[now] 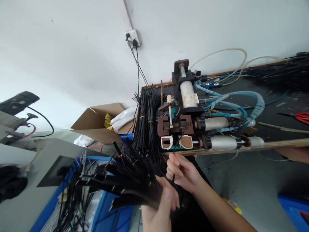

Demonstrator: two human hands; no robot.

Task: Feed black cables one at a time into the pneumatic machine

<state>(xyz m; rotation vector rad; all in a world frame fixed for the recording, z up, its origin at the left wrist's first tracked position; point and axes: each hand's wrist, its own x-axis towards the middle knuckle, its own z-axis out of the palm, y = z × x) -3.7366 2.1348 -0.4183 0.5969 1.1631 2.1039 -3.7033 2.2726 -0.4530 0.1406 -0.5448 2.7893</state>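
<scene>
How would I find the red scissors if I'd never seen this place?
Start at the machine with blue hoses on the dark bench. Follow the bench to the far right edge of the view. The scissors lie there, the only bright red thing among black wires and pale tubes.

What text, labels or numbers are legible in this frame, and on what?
None can be read.
White pneumatic cylinder: a label with dark marks, too blurred to read.
Wall socket, cardboard box, blue bin: no print visible.
Left hand grips a fan of black cable pieces; right hand pinches one black cable; no markings show on them.
</scene>
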